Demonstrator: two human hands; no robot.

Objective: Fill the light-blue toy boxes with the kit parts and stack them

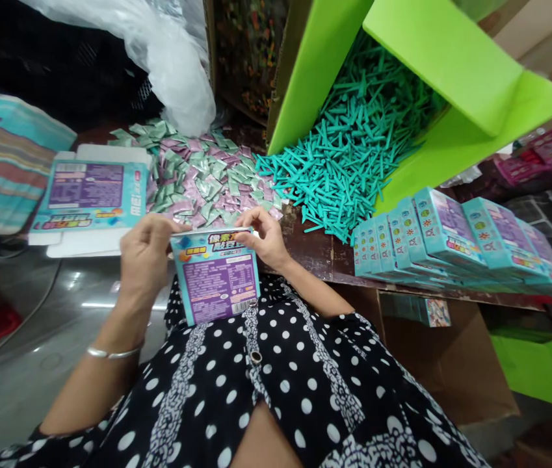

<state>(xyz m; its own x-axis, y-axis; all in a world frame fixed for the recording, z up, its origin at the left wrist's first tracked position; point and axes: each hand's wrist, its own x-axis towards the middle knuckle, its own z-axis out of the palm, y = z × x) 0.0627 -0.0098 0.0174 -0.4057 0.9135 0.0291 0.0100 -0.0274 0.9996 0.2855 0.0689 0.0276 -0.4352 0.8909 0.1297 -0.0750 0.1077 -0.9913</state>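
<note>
A small teal and purple printed carton (pixel 220 279) is held upright just past the table edge, against the polka-dot clothing. My left hand (pixel 146 255) is closed on its upper left corner, thumb and finger along the top edge. At the upper right corner, my right hand (pixel 266 238) pinches the same carton. Whether the top flap is fully tucked in cannot be made out. Just beyond both hands lies a heap of small green and pink sachets (pixel 202 175). To its right spreads a pile of teal plastic sticks (pixel 348 149).
Flat unfolded cartons (pixel 88 192) lie on the left beside a stack of carton blanks (pixel 17 162). Filled-out cartons (pixel 451 227) stand in rows at right. A lime-green bin (pixel 300 78) holds the sticks. An open cardboard box (pixel 446 370) sits below the table.
</note>
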